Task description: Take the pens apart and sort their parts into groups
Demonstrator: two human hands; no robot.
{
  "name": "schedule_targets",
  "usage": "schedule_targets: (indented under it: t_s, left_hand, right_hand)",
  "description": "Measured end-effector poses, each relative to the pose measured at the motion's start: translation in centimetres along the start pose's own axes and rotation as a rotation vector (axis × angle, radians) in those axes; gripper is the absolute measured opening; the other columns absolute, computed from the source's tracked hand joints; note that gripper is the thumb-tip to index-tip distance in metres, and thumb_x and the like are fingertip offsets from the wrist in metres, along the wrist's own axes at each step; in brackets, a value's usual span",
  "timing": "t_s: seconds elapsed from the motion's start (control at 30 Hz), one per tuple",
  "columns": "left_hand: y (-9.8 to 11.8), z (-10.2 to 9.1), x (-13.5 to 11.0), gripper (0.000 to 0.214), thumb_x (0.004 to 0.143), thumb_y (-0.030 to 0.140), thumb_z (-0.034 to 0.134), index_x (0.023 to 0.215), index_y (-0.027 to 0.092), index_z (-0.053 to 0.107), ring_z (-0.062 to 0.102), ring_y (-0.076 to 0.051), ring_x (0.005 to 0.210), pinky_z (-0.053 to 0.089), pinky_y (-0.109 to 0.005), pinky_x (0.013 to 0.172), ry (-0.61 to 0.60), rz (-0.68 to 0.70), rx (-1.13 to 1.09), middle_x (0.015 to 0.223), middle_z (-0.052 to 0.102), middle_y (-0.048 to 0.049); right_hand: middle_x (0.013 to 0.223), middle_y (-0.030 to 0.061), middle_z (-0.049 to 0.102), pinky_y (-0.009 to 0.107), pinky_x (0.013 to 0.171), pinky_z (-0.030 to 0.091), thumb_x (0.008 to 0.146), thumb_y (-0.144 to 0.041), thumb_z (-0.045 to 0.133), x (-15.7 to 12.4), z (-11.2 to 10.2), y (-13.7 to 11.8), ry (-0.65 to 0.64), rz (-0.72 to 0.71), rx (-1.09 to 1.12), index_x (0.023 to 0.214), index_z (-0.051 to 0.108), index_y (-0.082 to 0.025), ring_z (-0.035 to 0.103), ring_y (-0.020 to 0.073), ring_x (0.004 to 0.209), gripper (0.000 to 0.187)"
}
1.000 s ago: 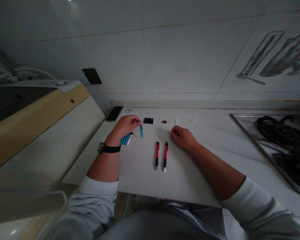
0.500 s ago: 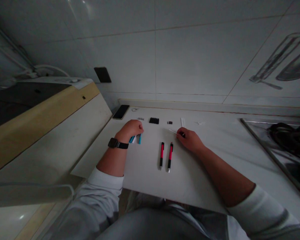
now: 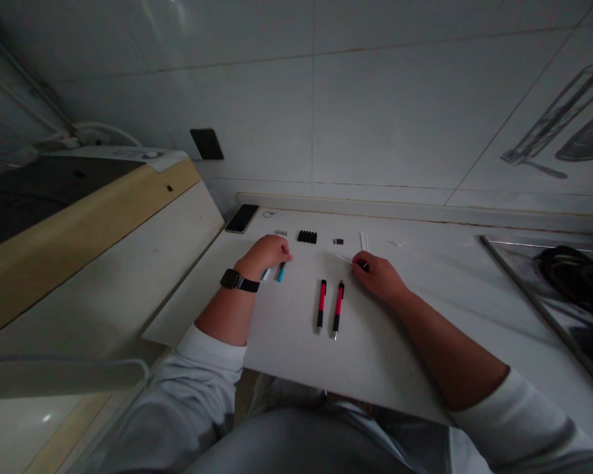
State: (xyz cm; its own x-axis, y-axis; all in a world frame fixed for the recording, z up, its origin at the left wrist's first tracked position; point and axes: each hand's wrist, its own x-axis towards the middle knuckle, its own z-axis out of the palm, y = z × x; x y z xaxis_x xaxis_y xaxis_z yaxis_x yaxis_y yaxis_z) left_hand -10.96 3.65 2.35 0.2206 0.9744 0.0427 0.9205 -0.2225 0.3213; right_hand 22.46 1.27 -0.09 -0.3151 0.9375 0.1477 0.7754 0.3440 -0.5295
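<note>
My left hand (image 3: 271, 253), with a watch on its wrist, is pinched shut at the upper end of a blue pen barrel (image 3: 281, 272), which slants from the fingertips to the counter. Beside it a white and blue piece (image 3: 265, 274) shows partly from under the hand. My right hand (image 3: 375, 271) is closed on a thin white pen refill (image 3: 344, 259), which points left; a dark bit shows between its fingers. Between and below the hands lie two red and black pens, the left pen (image 3: 321, 307) and the right pen (image 3: 338, 309), side by side.
Behind the hands run small springs (image 3: 281, 232), black ribbed grips (image 3: 307, 236), small dark pieces (image 3: 338, 241), white refills (image 3: 364, 241) and tiny clear pieces (image 3: 398, 243). A phone (image 3: 242, 218) and a ring (image 3: 268, 214) lie back left. A stove (image 3: 568, 283) is at right.
My left hand has moved slightly right, and the blue barrel's upper end has tilted with it. My right hand keeps its hold on the refill. The view has shifted a little.
</note>
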Motion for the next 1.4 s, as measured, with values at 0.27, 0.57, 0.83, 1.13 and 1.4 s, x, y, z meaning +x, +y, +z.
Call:
schedule_targets:
  t_s: [0.27,0.57,0.83,1.13,1.4]
  left_hand:
    - [-1.3,-0.8,-0.3,0.004,0.072,0.024,0.082,0.072,0.022,0.079,0.066,-0.017,0.068,0.047,-0.027,0.064,-0.031,-0.012,-0.026,0.074,0.076,-0.0033]
    - [-1.8,-1.3,-0.7,0.003,0.072,0.024,0.081,0.075,0.023,0.080,0.067,-0.019,0.073,0.048,-0.028,0.068,-0.042,-0.060,0.027,0.077,0.077,-0.0036]
    - [-1.8,-1.7,-0.9,0.001,0.073,0.023,0.080,0.074,0.023,0.079,0.067,-0.019,0.073,0.047,-0.029,0.068,-0.029,-0.055,0.027,0.076,0.076,-0.0035]
    - [5.4,0.1,-0.9,0.016,0.090,0.035,0.071,0.093,0.021,0.076,0.063,-0.016,0.074,0.048,-0.028,0.072,0.160,0.264,-0.230,0.087,0.073,-0.0030]
    - [11.6,4.2,-2.2,0.027,0.087,0.034,0.076,0.108,0.021,0.065,0.063,-0.015,0.081,0.052,-0.027,0.072,0.287,0.400,-0.408,0.106,0.068,-0.0044]
  right_hand:
    - [0.090,0.0063,0.075,0.028,0.070,0.043,0.093,-0.030,0.057,0.0,0.0,0.0,-0.002,0.011,-0.009,0.098,0.068,-0.022,0.065,0.0190,0.078,0.015]
    - [0.088,0.0055,0.075,0.028,0.070,0.043,0.093,-0.030,0.057,-0.1,-0.2,-0.2,-0.002,0.011,-0.005,0.098,0.068,-0.022,0.065,0.0189,0.077,0.014]
    - [0.091,0.0054,0.073,0.030,0.075,0.046,0.093,-0.030,0.056,-0.2,-0.3,-0.4,0.052,-0.025,0.063,0.096,0.068,-0.022,0.063,0.0181,0.078,0.015]
    - [0.079,0.0015,0.061,0.030,0.072,0.048,0.088,-0.049,0.060,0.4,0.2,-0.9,0.159,0.070,0.561,0.090,0.062,-0.021,0.057,0.0165,0.074,0.028]
    - [0.078,-0.0019,0.065,0.030,0.076,0.051,0.071,-0.052,0.083,0.3,1.2,-1.8,0.081,0.124,1.201,0.083,0.059,-0.022,0.061,0.0138,0.075,0.041]
